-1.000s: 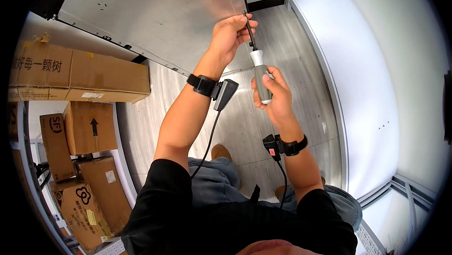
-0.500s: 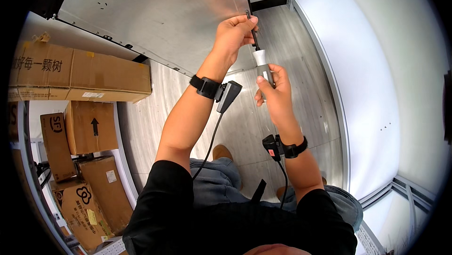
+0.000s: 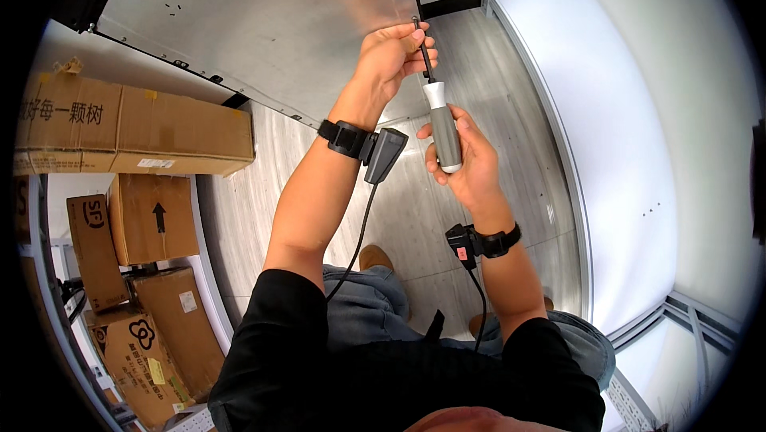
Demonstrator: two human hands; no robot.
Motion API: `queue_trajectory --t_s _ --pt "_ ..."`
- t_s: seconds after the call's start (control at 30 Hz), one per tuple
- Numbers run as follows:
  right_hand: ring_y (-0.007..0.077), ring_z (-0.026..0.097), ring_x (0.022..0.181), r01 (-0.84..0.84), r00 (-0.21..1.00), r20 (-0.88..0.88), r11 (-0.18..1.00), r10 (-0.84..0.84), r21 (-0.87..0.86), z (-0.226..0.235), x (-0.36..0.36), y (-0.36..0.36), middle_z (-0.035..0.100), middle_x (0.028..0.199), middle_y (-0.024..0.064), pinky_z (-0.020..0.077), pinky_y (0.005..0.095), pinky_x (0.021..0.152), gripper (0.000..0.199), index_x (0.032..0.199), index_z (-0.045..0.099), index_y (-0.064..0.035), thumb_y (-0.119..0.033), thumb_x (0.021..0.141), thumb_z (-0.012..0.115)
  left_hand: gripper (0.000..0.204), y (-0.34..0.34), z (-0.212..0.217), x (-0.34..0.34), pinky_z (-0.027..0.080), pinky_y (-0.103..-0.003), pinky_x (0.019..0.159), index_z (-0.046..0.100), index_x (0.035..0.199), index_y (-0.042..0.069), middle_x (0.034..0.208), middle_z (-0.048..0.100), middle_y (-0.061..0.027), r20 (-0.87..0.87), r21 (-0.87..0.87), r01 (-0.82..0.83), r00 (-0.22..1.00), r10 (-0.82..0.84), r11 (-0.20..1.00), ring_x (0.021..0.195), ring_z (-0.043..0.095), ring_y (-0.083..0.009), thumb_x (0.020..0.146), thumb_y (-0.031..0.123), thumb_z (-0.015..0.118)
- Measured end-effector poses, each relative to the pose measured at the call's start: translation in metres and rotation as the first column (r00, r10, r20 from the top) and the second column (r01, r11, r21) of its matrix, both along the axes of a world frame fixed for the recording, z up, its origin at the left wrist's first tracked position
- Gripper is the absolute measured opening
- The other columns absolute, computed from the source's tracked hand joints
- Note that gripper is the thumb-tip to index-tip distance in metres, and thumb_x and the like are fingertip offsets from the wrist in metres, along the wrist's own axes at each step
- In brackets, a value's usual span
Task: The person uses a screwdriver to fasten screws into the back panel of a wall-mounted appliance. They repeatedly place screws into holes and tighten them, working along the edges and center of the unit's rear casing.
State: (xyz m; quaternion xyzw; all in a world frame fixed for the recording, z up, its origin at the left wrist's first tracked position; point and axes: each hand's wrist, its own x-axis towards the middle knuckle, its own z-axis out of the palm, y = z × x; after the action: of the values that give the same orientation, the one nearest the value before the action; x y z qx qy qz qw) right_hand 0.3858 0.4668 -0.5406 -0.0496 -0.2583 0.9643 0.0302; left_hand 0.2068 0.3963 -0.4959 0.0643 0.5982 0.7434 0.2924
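A screwdriver (image 3: 447, 133) with a grey handle, a white collar and a dark shaft points away from me. Its tip meets the right edge of a large metal panel (image 3: 263, 41), where a small screw head seems to sit. My left hand (image 3: 391, 57) pinches the shaft near the tip between thumb and fingers, beside that edge. Round the lower handle, my right hand (image 3: 472, 161) has a loose hold: its fingers pass behind and the thumb lies along the right side. Both wrists wear black straps with small cabled devices.
Cardboard boxes (image 3: 179, 130) stand at the left, several more on a shelf below them. A white shelf (image 3: 590, 129) with a metal frame runs along the right. My shoe (image 3: 375, 256) is on the grey wood-look floor (image 3: 415, 232).
My right hand has loosened and shifted round the handle, its thumb moving from the front to the right side, so more handle shows. My left hand stays on the shaft.
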Motion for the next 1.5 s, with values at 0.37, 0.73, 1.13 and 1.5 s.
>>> queue_trajectory --t_s 0.37,0.73,1.13,1.5 --pt "0.0097 0.054 0.069 0.132 0.908 0.224 0.75 -0.354 0.648 -0.02 -0.013 -0.019 0.055 0.09 0.0061 0.0436 0.0242 0.049 0.041 0.12 0.043 0.0 -0.01 0.085 0.063 0.012 0.009 -0.003 0.008 0.051 -0.024 0.055 0.063 0.093 0.001 0.078 0.065 -0.0056 -0.141 -0.106 -0.062 0.989 0.046 0.992 0.064 0.062 -0.0128 0.084 0.008 0.067" --pt "0.019 0.062 0.076 -0.04 0.996 0.076 0.998 0.036 0.056 -0.025 -0.002 0.007 0.06 0.097 0.0137 0.0434 0.0277 0.052 0.043 0.124 0.043 -0.0021 -0.021 0.088 0.058 0.017 0.009 0.001 0.007 0.055 -0.029 0.063 0.061 0.104 -0.001 0.088 0.066 -0.0106 -0.082 -0.082 -0.042 0.996 0.035 0.996 0.07 0.064 -0.0161 0.089 0.006 0.059" --pt "0.0136 0.059 0.082 0.177 0.929 0.097 0.66 -0.356 0.731 -0.039 -0.011 -0.01 0.055 0.099 0.0078 0.0465 0.0266 0.055 0.041 0.123 0.044 -0.0015 -0.012 0.087 0.061 0.017 0.012 -0.006 0.014 0.05 -0.023 0.054 0.064 0.095 0.002 0.073 0.064 -0.0018 -0.244 -0.195 -0.128 0.967 0.078 0.972 0.059 0.061 -0.0111 0.081 0.01 0.07" --pt "0.0192 0.061 0.078 -0.076 0.997 0.005 0.993 0.076 0.09 -0.035 -0.003 0.012 0.059 0.098 0.0126 0.042 0.0267 0.049 0.045 0.132 0.04 -0.0035 -0.028 0.095 0.045 0.012 0.006 0.003 0.01 0.055 -0.028 0.058 0.062 0.098 0.001 0.081 0.066 -0.0083 -0.083 -0.065 0.001 0.997 -0.007 0.998 0.069 0.065 -0.0156 0.089 0.005 0.057"
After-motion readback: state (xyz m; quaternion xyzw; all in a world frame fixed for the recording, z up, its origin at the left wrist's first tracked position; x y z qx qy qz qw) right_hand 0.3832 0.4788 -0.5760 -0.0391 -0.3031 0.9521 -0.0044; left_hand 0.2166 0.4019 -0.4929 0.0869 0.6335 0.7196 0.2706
